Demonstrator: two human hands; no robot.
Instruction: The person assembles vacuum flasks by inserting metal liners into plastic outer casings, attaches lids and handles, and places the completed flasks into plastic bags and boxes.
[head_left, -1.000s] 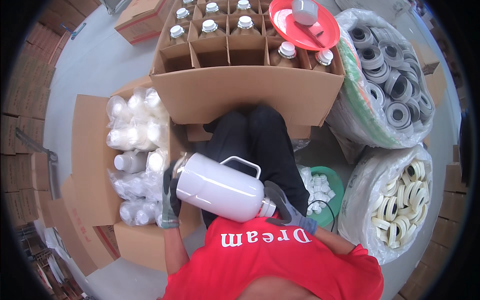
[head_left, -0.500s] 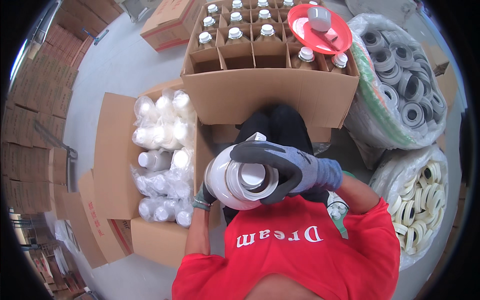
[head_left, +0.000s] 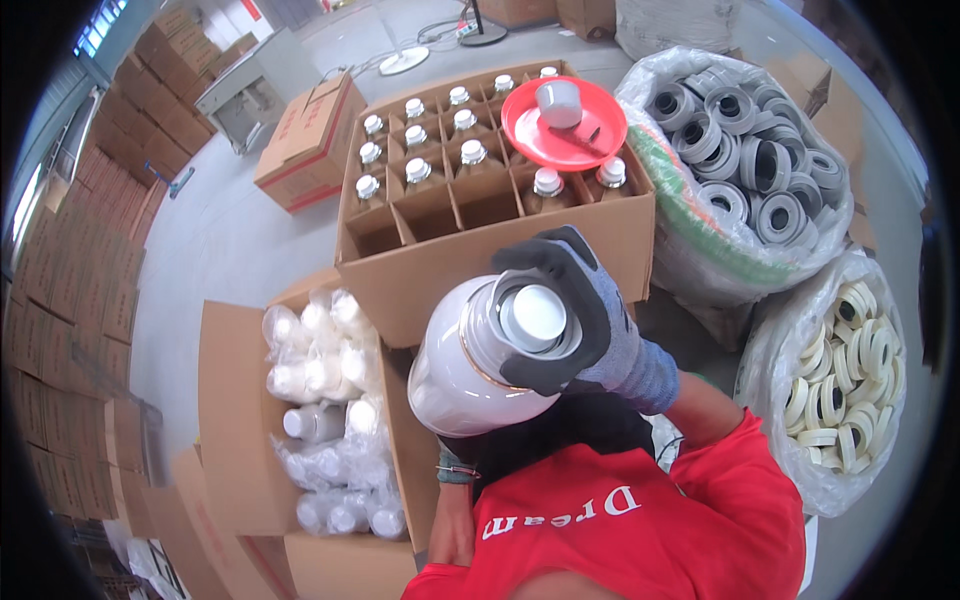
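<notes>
A glossy pale-grey thermos jug (head_left: pixel 475 365) is tilted in front of me, its white stopper (head_left: pixel 537 315) facing up inside the grey collar. My right hand (head_left: pixel 590 315), in a blue-grey glove with dark coating, is closed around that collar, with fingers above and thumb below the stopper. Behind the lower body of the jug is my left hand (head_left: pixel 458 462); only the glove's cuff and edge show, and its fingers are hidden. Past the jug, an open divided carton (head_left: pixel 490 258) holds several shiny bottles with white stoppers (head_left: pixel 472 153), and some of its front cells hold nothing.
A red plate (head_left: pixel 530 145) with a clear cup (head_left: pixel 560 104) rests on the carton. Left is an open box (head_left: pixel 235 380) of plastic-wrapped white parts (head_left: pixel 320 375). At right stand bags of grey rings (head_left: pixel 765 165) and cream rings (head_left: pixel 845 380). A closed carton (head_left: pixel 310 140) sits farther back.
The jug has been raised and tipped, so more of its body shows. My right hand has moved up with it, still around the collar. My view has shifted, showing more of the background.
</notes>
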